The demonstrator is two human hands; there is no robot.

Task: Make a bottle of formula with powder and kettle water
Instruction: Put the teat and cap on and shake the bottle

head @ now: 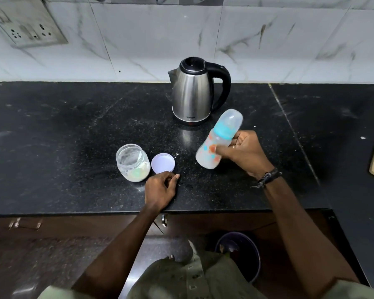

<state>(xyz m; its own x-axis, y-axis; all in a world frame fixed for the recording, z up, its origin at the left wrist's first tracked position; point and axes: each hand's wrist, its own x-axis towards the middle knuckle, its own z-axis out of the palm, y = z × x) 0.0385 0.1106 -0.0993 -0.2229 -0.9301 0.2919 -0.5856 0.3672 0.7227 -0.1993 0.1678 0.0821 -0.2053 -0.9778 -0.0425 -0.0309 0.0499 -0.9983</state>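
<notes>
1. Two bare hands work over a speckled black stone counter (73, 130); the right hand (246, 152) grasps the baby bottle (216, 143) around its lower body, lifting it off the counter, tilted, its outline blurred.
2. Cloudy translucent plastic forms the bottle, printed with orange and teal spots, under a teal collar and domed clear cap.
3. Beyond that grip stands a brushed-steel kettle (192, 91) with a black handle.
4. Left of the grip, a round clear powder jar (133, 162) stands open, pale powder at its base, its flat lilac lid (162, 163) just beside it.
5. Loosely curled, holding nothing, the left hand (160, 190) rests near the lid.
6. White marble-veined tiles (246, 39) back the counter, with a grimy socket plate (28, 24).
</notes>
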